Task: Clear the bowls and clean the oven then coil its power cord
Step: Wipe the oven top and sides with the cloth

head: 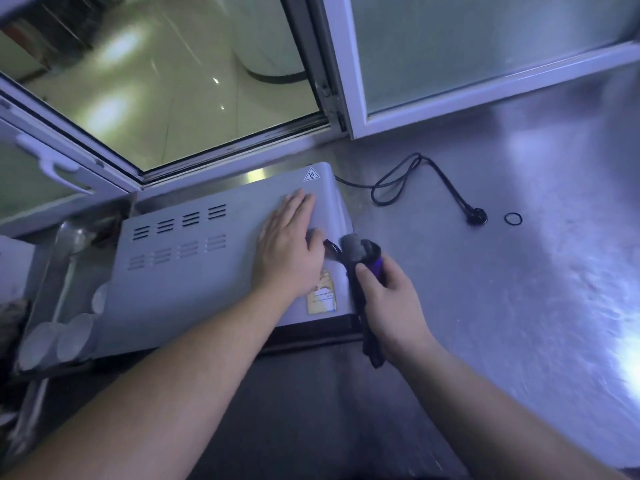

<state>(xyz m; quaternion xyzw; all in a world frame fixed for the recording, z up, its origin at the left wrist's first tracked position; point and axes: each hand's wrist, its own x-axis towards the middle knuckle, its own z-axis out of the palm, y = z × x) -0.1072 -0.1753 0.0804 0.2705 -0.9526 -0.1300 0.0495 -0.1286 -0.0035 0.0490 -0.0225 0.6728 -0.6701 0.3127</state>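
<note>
On top of the white oven (207,258), left hand (289,252) lies flat, fingers straight. Right hand (388,306) grips a dark purple cloth (363,271) at the oven's right edge. Black cord (415,178) trails loose rightward across the steel counter (519,306), plug (477,216) beside a small black ring (513,218). Tray (45,289) of white cups (74,336) touches the oven's left side.

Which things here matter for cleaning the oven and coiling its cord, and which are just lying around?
For the job:
oven
cloth in right hand
left hand on oven
power cord
bowls

Lying about:
black ring
ladle
</note>
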